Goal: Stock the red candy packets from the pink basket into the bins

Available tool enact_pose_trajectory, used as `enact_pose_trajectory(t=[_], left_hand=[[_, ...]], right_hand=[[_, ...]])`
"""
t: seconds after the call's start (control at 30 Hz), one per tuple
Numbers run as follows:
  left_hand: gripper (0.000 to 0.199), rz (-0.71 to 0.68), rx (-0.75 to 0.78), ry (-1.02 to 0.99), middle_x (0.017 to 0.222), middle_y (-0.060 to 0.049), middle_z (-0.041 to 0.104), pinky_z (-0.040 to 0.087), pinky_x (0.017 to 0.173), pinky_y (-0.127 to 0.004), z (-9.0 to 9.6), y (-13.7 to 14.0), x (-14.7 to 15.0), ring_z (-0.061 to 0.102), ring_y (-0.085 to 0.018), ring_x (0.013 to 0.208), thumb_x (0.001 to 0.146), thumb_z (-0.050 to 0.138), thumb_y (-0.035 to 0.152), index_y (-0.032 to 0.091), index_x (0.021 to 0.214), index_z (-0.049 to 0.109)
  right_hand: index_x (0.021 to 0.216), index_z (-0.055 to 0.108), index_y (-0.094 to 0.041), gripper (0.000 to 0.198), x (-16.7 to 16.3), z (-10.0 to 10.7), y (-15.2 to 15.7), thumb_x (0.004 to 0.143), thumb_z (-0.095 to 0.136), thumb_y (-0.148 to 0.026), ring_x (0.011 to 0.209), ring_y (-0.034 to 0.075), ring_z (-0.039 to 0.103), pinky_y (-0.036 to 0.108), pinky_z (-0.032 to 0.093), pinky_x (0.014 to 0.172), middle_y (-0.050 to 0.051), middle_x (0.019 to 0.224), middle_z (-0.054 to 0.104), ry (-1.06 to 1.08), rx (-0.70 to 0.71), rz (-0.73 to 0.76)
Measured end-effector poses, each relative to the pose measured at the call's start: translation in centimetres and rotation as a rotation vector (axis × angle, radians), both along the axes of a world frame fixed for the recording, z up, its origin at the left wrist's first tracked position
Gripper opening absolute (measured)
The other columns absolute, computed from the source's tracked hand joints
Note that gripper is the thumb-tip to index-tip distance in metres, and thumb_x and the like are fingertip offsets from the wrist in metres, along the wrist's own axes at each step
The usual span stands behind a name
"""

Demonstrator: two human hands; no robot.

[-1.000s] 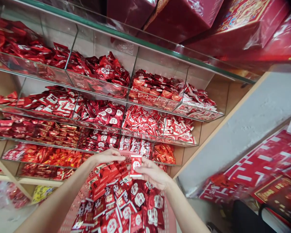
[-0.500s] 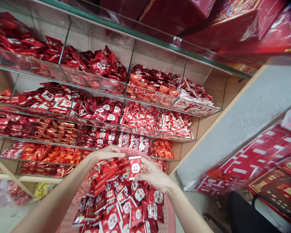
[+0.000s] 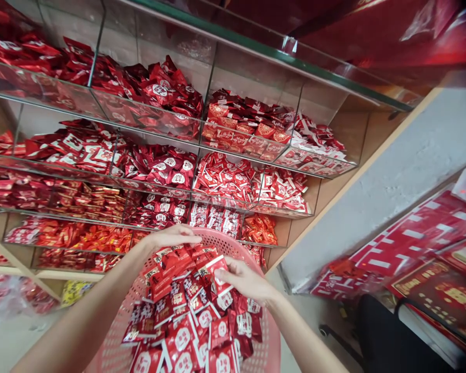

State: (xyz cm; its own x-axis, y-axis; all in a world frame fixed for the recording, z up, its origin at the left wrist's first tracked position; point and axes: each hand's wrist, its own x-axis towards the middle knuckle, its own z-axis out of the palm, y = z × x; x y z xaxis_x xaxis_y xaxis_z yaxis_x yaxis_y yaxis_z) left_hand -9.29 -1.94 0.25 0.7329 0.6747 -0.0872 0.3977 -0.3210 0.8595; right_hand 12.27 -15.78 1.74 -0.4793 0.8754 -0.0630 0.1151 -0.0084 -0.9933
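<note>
A pink perforated plastic basket [image 3: 270, 331] holds a heap of small red candy packets [image 3: 182, 339] with white printed labels. My left hand [image 3: 173, 237] is closed over its far left rim, with part of the grip hidden. My right hand [image 3: 244, 280] pinches one red packet [image 3: 216, 267] with white ends between thumb and fingers, above the right part of the heap. This packet is tilted, and my fingers cover some of it.
Ahead stands a wooden shelf unit [image 3: 334, 181] with clear-fronted compartments full of red and orange packets. A glass shelf edge [image 3: 252, 49] crosses above. At right are a grey wall [image 3: 388, 191], red printed packages [image 3: 407, 238] and a black chair [image 3: 384, 331].
My right hand has turned the packet, so its label no longer faces me, and moved slightly lower. The view has shifted a little. My left hand stays at the basket rim.
</note>
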Motion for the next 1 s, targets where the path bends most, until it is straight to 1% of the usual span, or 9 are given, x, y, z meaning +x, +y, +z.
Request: enact_pose_trajectory(t=[0.13, 0.27, 0.37, 0.47, 0.57, 0.67, 0.8, 0.9, 1.0], left_hand=[[0.043, -0.003, 0.006, 0.028, 0.080, -0.001, 0.051, 0.033, 0.066, -0.021, 0.2, 0.0, 0.0, 0.047, -0.013, 0.074, 0.074, 0.051, 0.057, 0.016, 0.068, 0.064], [0.044, -0.005, 0.011, 0.036, 0.076, 0.000, 0.050, 0.032, 0.063, -0.021, 0.3, -0.2, 0.0, 0.045, -0.013, 0.071, 0.074, 0.051, 0.057, 0.015, 0.064, 0.061], [0.045, -0.002, -0.003, 0.032, 0.077, -0.001, 0.050, 0.032, 0.062, -0.021, 0.2, -0.2, 0.1, 0.045, -0.013, 0.070, 0.074, 0.051, 0.058, 0.015, 0.065, 0.061], [0.045, 0.012, -0.006, 0.020, 0.080, -0.001, 0.051, 0.033, 0.064, -0.021, 0.0, -0.1, 0.1, 0.047, -0.014, 0.074, 0.073, 0.051, 0.058, 0.015, 0.067, 0.063], [0.045, 0.014, 0.009, 0.028, 0.081, -0.002, 0.051, 0.033, 0.066, -0.021, 0.1, -0.2, 0.1, 0.047, -0.014, 0.075, 0.073, 0.051, 0.058, 0.015, 0.066, 0.062], [0.045, 0.020, 0.011, 0.029, 0.081, -0.001, 0.051, 0.033, 0.066, -0.021, 0.2, -0.3, 0.1, 0.047, -0.013, 0.073, 0.073, 0.052, 0.058, 0.015, 0.064, 0.062], [0.045, 0.011, -0.010, 0.012, 0.078, -0.001, 0.051, 0.033, 0.066, -0.021, 0.4, -0.5, 0.1, 0.046, -0.013, 0.072, 0.073, 0.053, 0.057, 0.014, 0.064, 0.061], [0.045, 0.010, -0.001, 0.014, 0.076, 0.000, 0.049, 0.031, 0.063, -0.021, 0.4, -0.4, 0.1, 0.044, -0.011, 0.069, 0.073, 0.052, 0.057, 0.014, 0.063, 0.060], [0.046, 0.007, 0.025, 0.023, 0.072, 0.001, 0.046, 0.029, 0.059, -0.021, 0.3, -0.3, 0.1, 0.040, -0.011, 0.065, 0.073, 0.051, 0.059, 0.015, 0.061, 0.058]], right_hand=[[0.098, 0.058, -0.022, 0.030, 0.5, -0.5, -0.9, 0.078, 0.056, -0.043, 0.080, 0.015, 0.051, 0.027, 0.041, 0.071, 0.000, 0.086, 0.057, -0.391, 0.107, 0.157], [0.105, 0.055, -0.023, 0.042, 0.1, -1.3, -2.0, 0.068, 0.067, -0.039, 0.067, 0.011, 0.043, 0.021, 0.032, 0.055, -0.003, 0.076, 0.051, -0.771, 0.154, 0.242], [0.087, 0.058, -0.021, 0.031, -0.6, -2.4, -2.7, 0.066, 0.068, -0.042, 0.056, 0.008, 0.034, 0.020, 0.024, 0.048, -0.007, 0.061, 0.041, -0.844, 0.180, 0.389], [0.070, 0.055, -0.019, 0.027, -1.4, -3.4, -3.1, 0.067, 0.066, -0.044, 0.051, 0.007, 0.031, 0.020, 0.021, 0.044, -0.007, 0.055, 0.036, -0.887, 0.230, 0.527], [0.074, 0.058, -0.019, 0.026, -1.9, -4.4, -3.3, 0.067, 0.065, -0.043, 0.054, 0.008, 0.037, 0.019, 0.025, 0.046, -0.007, 0.059, 0.043, -0.951, 0.244, 0.571], [0.087, 0.063, -0.022, 0.029, -2.2, -4.8, -3.5, 0.068, 0.064, -0.044, 0.065, 0.010, 0.047, 0.019, 0.031, 0.053, -0.005, 0.073, 0.057, -0.967, 0.273, 0.532], [0.093, 0.065, -0.024, 0.032, -1.9, -3.1, -3.3, 0.069, 0.063, -0.046, 0.075, 0.016, 0.054, 0.024, 0.034, 0.061, -0.001, 0.080, 0.064, -0.989, 0.306, 0.407], [0.085, 0.066, -0.023, 0.026, -1.5, 0.0, -2.2, 0.069, 0.065, -0.044, 0.071, 0.016, 0.056, 0.025, 0.035, 0.060, 0.001, 0.076, 0.065, -0.937, 0.333, 0.281], [0.080, 0.065, -0.021, 0.020, -1.1, 3.3, 0.2, 0.076, 0.060, -0.040, 0.064, 0.014, 0.055, 0.025, 0.038, 0.058, 0.001, 0.073, 0.065, -0.753, 0.409, 0.119]])
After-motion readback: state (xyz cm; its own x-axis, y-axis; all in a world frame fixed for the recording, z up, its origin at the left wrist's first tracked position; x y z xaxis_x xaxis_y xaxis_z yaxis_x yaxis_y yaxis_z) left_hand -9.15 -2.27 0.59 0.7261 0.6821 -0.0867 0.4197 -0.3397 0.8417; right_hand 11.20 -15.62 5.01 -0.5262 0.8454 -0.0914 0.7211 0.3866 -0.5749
